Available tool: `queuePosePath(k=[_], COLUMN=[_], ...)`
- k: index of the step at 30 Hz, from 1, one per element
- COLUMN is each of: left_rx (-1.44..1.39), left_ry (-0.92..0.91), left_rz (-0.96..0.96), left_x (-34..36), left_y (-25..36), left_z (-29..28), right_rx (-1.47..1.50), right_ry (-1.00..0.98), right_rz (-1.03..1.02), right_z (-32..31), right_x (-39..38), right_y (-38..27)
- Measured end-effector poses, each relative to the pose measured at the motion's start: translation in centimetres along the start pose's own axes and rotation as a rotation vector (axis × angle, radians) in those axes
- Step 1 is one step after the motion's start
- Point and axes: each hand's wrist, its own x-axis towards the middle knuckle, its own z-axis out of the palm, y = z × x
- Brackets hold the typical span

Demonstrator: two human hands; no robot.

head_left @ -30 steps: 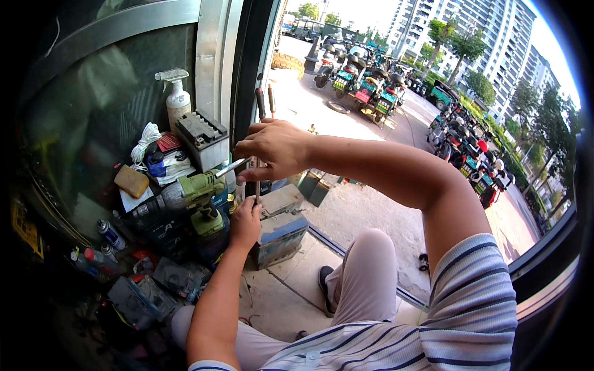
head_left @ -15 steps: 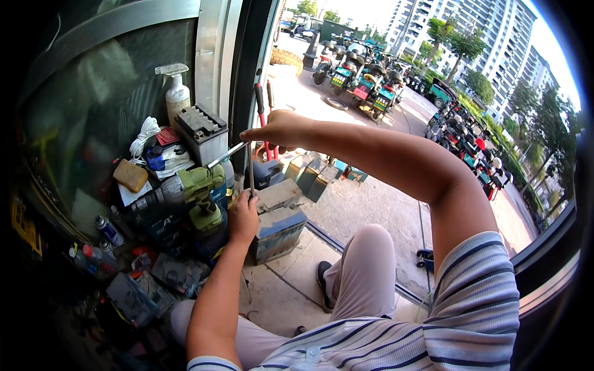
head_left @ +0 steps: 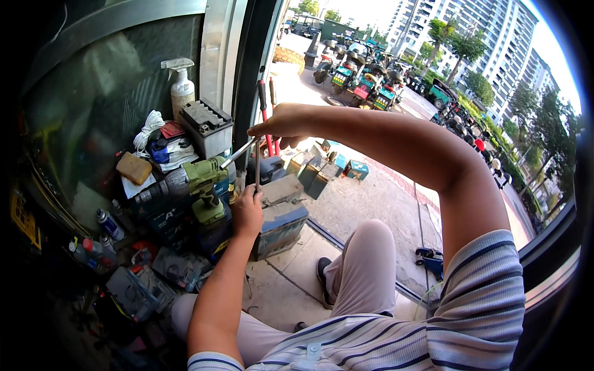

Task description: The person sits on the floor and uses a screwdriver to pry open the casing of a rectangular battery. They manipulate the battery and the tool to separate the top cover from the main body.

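Note:
My right hand is closed round the near end of a metal bar, whose silver end sticks out to the left. An upright rod meets this bar near my fingers, and together they look like a T-handle wrench. Lower down, my left hand has its fingers wrapped round the rod. The rod's bottom end is hidden behind that hand. Beside and below it stands a dusty grey battery on the tiled floor; I cannot tell whether the rod touches it.
To the left are a green cordless impact wrench, a grey battery, a white spray bottle and a yellowish sponge. Red-handled bolt cutters lean by the door frame. More old batteries sit outside, with parked scooters beyond.
My right hand and the top of the wrench have moved slightly up and to the right. Both hands keep their hold. The whole view has shifted a little.

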Motion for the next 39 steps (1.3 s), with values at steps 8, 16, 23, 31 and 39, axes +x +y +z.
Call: queuePosePath(k=[8,16,23,31,39], left_rx=[0.018,0.032,0.024,-0.048,-0.055], left_ry=[-0.037,-0.01,-0.029,0.012,0.003], left_rz=[0.069,-0.019,0.004,-0.09,-0.111], left_x=[-0.5,-0.2,-0.3,-0.2,-0.3], left_y=[0.3,-0.5,0.0,0.0,0.4], left_z=[-0.8,-0.8,0.0,-0.1,0.3], right_rx=[-0.252,-0.809,-0.858,-0.711,-0.46], right_ry=[-0.065,0.106,0.231,0.182,0.072], right_rz=[-0.203,-0.868,-1.232,-1.102,-0.346], right_z=[0.1,2.5,3.1,2.2,0.5], right_x=[-0.3,-3.1,-5.4,-6.9,-4.0], right_y=[-1.3,-1.2,1.5,5.4,5.4])
